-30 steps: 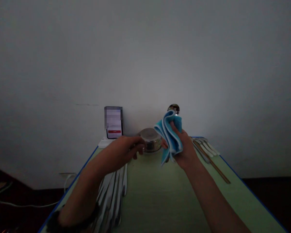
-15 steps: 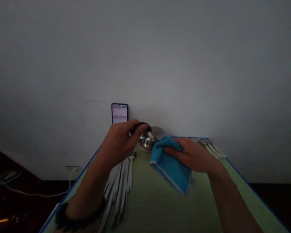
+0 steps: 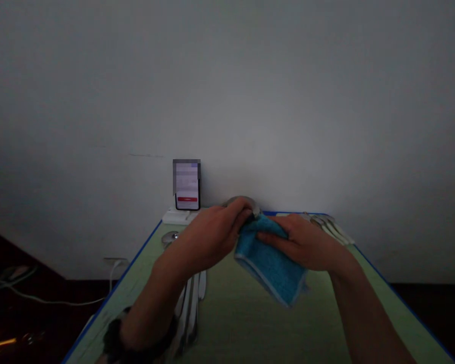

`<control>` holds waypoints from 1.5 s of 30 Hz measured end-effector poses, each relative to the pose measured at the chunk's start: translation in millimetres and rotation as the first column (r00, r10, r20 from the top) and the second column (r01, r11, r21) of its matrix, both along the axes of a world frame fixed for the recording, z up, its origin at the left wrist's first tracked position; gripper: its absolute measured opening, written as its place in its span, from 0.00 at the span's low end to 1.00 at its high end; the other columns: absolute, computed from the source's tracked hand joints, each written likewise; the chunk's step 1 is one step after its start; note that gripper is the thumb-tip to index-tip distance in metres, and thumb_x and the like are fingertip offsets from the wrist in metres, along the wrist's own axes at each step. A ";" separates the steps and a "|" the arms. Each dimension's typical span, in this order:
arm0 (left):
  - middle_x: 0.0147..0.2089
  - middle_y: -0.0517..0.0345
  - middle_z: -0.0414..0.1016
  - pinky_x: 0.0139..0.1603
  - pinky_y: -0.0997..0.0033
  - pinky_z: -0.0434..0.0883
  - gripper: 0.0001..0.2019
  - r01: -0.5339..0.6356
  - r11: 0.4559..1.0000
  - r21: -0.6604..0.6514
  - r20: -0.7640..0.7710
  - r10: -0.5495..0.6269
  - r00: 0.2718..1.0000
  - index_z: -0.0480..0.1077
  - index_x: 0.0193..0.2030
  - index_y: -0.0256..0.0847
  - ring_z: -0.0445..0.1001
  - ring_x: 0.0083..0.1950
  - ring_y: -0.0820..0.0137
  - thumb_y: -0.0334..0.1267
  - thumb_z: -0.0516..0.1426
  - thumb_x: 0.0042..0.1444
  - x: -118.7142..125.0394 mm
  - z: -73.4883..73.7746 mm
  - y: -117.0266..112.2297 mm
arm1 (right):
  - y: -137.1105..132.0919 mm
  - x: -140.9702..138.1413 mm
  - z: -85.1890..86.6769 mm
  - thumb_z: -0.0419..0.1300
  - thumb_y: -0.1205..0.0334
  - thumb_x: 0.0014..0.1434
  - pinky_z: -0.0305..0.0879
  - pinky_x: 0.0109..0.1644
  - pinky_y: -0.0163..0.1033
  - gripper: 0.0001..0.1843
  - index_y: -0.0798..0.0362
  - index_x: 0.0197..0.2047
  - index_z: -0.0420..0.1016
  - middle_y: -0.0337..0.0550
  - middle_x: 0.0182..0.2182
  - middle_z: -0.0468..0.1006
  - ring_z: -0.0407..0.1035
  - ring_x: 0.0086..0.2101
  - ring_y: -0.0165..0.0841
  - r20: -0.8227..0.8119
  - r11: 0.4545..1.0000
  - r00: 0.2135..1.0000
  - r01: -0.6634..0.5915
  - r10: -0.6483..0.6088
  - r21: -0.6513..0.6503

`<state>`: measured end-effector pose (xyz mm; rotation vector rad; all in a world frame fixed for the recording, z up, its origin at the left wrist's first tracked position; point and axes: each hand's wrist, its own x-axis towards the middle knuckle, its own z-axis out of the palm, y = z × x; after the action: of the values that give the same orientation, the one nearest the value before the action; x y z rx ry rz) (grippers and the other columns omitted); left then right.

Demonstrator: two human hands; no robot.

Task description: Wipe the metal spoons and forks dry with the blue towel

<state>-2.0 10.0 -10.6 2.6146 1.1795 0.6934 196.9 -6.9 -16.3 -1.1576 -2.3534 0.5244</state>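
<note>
- One white cable (image 3: 56,303) trails across the dark floor and rises toward the wall, left of the table (image 3: 246,331), which is pale green with a blue edge.
- One fluffy black band (image 3: 116,338) circles the left wrist.
- One round, shiny metal piece (image 3: 170,238) lies on the table; the left forearm hides part of it.
- One phone (image 3: 187,186) stands upright on a white base (image 3: 174,217) near the wall. Its screen shows a red bar; the lettering is too blurred to read.
- Metal flatware (image 3: 191,308) lies in a row under the left forearm, which blocks a full count; at least three pieces show.
- The left hand (image 3: 214,235) has its fingers curled in against the cloth's upper edge; what they hold, I cannot tell.
- One round metal vessel (image 3: 251,201) sits behind that hand, largely covered.
- One blue cloth (image 3: 271,263) hangs above the table's middle, a pale border along its lower edge.
- The right hand (image 3: 303,242) grips this cloth, thumb pressed on top.
- Pale-handled cutlery (image 3: 335,231) lies beyond the right hand, partly covered; at least two handles show.
</note>
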 end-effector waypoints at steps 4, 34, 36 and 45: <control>0.28 0.61 0.71 0.28 0.76 0.61 0.11 -0.116 0.993 0.032 0.110 0.112 0.988 0.64 0.40 0.38 0.68 0.27 0.73 0.40 0.44 0.62 -15.1 2.4 6.8 | 3.2 13.2 -1.3 0.49 0.51 0.60 0.59 0.26 0.32 0.16 0.51 0.34 0.72 0.37 0.25 0.74 0.67 0.23 0.28 -0.015 0.998 1.000 -0.005 0.004 -0.070; 0.28 0.61 0.69 0.29 0.74 0.59 0.11 0.100 0.992 -0.074 -0.170 -0.111 0.979 0.67 0.33 0.40 0.66 0.28 0.73 0.39 0.47 0.60 -2.7 1.0 -7.6 | 0.1 0.7 -1.9 0.51 0.54 0.60 0.59 0.33 0.37 0.12 0.52 0.37 0.70 0.42 0.31 0.77 0.69 0.30 0.33 0.164 0.994 0.981 0.097 -0.103 0.047; 0.28 0.61 0.68 0.29 0.74 0.58 0.11 0.102 0.993 -0.053 -0.173 -0.110 0.979 0.67 0.33 0.40 0.65 0.28 0.74 0.38 0.46 0.59 -4.8 3.7 -7.4 | 0.1 0.1 -1.8 0.51 0.53 0.60 0.59 0.34 0.37 0.13 0.52 0.37 0.70 0.42 0.32 0.77 0.69 0.31 0.34 0.148 0.994 0.983 0.104 -0.109 0.041; 0.20 0.64 0.62 0.24 0.77 0.56 0.12 0.049 0.999 0.005 -0.125 -0.048 0.991 0.64 0.24 0.38 0.60 0.22 0.77 0.38 0.49 0.56 -25.4 7.1 1.4 | -2.2 4.0 2.8 0.54 0.55 0.58 0.60 0.33 0.33 0.11 0.51 0.39 0.70 0.39 0.33 0.76 0.70 0.30 0.30 0.079 0.996 0.997 0.010 -0.003 -0.086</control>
<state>-27.3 11.4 -3.5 2.7188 1.1433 0.5337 200.9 -9.1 -13.5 -1.2456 -2.4138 0.5937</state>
